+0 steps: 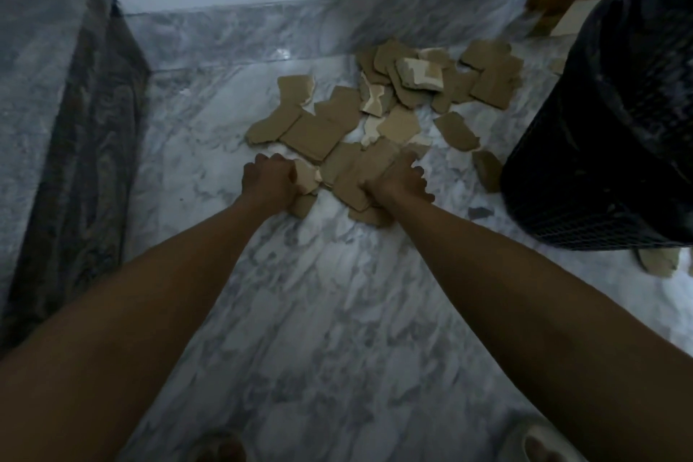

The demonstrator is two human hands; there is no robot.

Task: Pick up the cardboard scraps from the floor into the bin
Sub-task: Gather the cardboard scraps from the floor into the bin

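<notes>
Both forearms bare, no sleeves in view. Left hand (268, 182) and right hand (399, 182) bare: no gloves, rings, watch or bands visible. Pale light-coloured open-toed slipper (540, 443) on right foot, toes showing; left foot blurred.

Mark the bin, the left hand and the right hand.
bin (600, 146): head view, mesh side wall.
left hand (268, 180): head view, back of the hand.
right hand (399, 182): head view, back of the hand.

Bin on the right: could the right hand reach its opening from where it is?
Probably yes. The right hand grips scraps beside the bin, and nothing stands between them.
</notes>
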